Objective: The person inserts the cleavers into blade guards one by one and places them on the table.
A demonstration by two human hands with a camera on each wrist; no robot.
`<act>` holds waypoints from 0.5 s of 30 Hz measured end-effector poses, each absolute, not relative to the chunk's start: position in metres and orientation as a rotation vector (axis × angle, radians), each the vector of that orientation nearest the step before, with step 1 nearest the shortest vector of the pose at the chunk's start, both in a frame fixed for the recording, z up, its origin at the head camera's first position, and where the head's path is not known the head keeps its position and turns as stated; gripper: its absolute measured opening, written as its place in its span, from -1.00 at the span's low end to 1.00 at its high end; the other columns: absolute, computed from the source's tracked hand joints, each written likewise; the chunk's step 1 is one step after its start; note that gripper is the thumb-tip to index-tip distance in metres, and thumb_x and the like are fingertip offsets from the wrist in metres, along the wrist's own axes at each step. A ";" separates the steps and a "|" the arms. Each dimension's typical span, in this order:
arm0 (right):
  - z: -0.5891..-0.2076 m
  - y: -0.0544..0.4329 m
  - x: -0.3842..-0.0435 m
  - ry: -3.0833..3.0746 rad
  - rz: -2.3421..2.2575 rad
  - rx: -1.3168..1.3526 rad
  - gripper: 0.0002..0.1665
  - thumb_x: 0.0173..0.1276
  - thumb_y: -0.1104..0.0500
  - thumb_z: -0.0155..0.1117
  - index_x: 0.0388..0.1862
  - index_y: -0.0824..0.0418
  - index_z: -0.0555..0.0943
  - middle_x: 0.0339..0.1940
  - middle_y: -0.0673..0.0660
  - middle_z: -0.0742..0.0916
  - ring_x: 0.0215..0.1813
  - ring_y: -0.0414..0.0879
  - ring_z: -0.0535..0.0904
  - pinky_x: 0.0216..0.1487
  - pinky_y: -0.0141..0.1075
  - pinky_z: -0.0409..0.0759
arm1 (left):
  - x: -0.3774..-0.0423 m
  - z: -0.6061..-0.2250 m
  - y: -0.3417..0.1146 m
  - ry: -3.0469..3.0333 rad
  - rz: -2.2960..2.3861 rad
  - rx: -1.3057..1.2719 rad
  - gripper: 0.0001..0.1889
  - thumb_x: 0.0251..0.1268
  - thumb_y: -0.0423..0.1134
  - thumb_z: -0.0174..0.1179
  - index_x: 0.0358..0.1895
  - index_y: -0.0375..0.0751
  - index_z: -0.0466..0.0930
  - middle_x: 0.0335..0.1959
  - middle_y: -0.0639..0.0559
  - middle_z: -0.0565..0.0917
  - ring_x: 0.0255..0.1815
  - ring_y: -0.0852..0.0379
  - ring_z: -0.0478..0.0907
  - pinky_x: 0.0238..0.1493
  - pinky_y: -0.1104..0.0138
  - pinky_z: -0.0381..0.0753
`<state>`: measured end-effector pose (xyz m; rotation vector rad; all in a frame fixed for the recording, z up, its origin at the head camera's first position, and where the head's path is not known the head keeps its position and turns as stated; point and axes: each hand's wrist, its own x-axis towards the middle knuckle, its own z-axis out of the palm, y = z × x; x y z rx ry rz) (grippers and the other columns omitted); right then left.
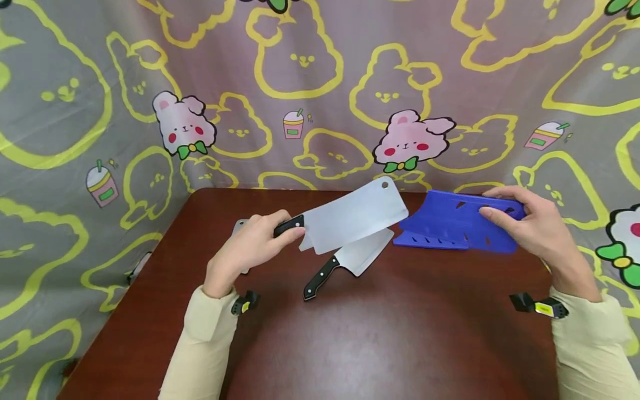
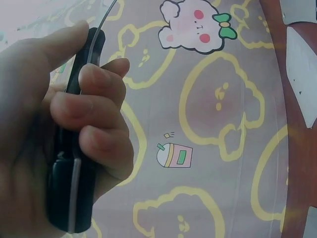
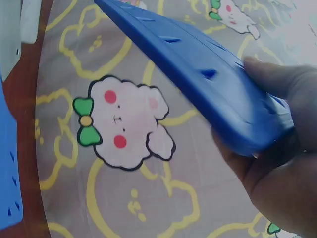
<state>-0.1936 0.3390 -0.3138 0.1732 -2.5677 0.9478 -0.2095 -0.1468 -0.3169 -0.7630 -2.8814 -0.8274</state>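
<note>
From afar, I saw the left hand (image 1: 256, 241) gripping the cleaver (image 1: 355, 215), its long axis running rightward toward the blue panel (image 1: 457, 218) the right hand (image 1: 537, 225) pinched.

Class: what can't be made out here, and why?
Head view: most of the grey object, hidden by the left hand.
Head view: some fingers of the right hand, behind the held blue piece.
Left wrist view: most of the cleaver blade, cut off by the top edge.
Right wrist view: part of the other blue piece, cut off by the left edge.
</note>
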 end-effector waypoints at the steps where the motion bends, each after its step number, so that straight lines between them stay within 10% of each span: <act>1: -0.314 0.338 -0.194 -2.525 1.000 0.168 -0.57 0.25 0.08 0.44 0.09 0.08 0.61 -0.14 -0.31 0.58 -0.31 -0.54 0.49 -0.34 -0.66 0.42 | -0.210 -0.317 -0.147 -2.878 -0.828 -0.766 -0.67 0.39 0.16 0.12 -0.29 -0.03 0.47 -0.62 0.09 0.40 -0.67 0.20 0.31 -0.54 0.32 0.35; 15: -0.315 0.330 -0.208 -2.224 1.297 0.350 -0.76 0.43 0.34 0.15 0.04 0.34 0.58 -0.21 -0.22 0.63 -0.40 -0.41 0.57 -0.40 -0.59 0.51 | -0.213 -0.322 -0.150 -2.824 -0.863 -0.737 -0.63 0.45 0.20 0.00 -0.37 0.01 0.47 -0.66 0.14 0.32 -0.67 0.23 0.22 -0.54 0.33 0.30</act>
